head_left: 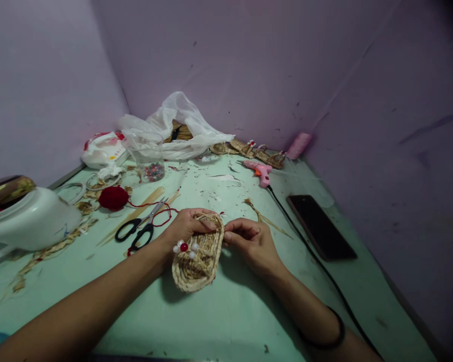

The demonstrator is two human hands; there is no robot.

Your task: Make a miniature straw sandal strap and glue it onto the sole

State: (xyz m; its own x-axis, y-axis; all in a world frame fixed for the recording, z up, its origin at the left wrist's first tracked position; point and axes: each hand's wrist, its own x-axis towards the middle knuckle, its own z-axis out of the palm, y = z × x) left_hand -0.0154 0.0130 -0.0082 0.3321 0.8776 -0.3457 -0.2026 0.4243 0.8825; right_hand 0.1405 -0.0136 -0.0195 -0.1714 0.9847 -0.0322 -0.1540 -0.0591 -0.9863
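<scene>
Pale green worktop (136, 311) beside lilac walls (234, 65). Centre: woven straw slipper with a red-and-white bead flower (207, 251), raised and tilted. Left hand (184, 224): fingers clasp the slipper's upper end. Right hand (258, 246): fingers closed together at its right rim; whether they grip anything cannot be told. From the slipper: black-handled scissors (148, 219) and dark red yarn ball (114, 198), ten o'clock; pink glue gun (263, 173), between one and two; black phone (320, 226), three.
</scene>
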